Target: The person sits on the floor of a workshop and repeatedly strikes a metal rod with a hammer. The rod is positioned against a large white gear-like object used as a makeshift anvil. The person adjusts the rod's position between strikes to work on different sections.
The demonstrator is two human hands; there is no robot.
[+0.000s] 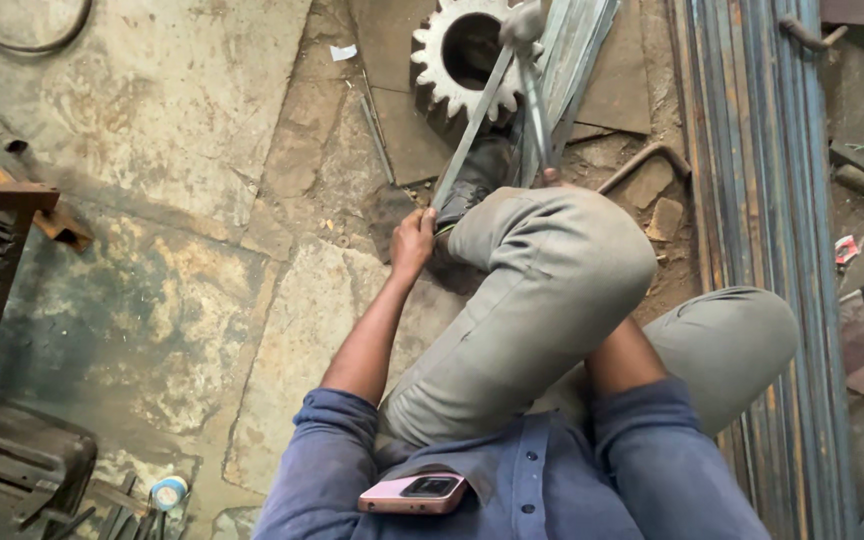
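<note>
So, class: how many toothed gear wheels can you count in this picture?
1. The gear wheel lies on the floor at the top centre, beyond the left hand, partly covered by metal strips. Others may be hidden.

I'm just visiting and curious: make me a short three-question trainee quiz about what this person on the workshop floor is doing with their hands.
1. True or false: the left hand grips the lower end of a flat metal strip.
2. Which round toothed part lies on the floor beyond the raised knee? A) a large gear wheel B) a saw blade C) a bicycle chainring
3. Fill in: the right hand is mostly hidden behind the ______.

Key
1. True; the strip slants up and away toward the gear.
2. A
3. Knee; only a fingertip shows above it, so its grip cannot be judged.
</note>
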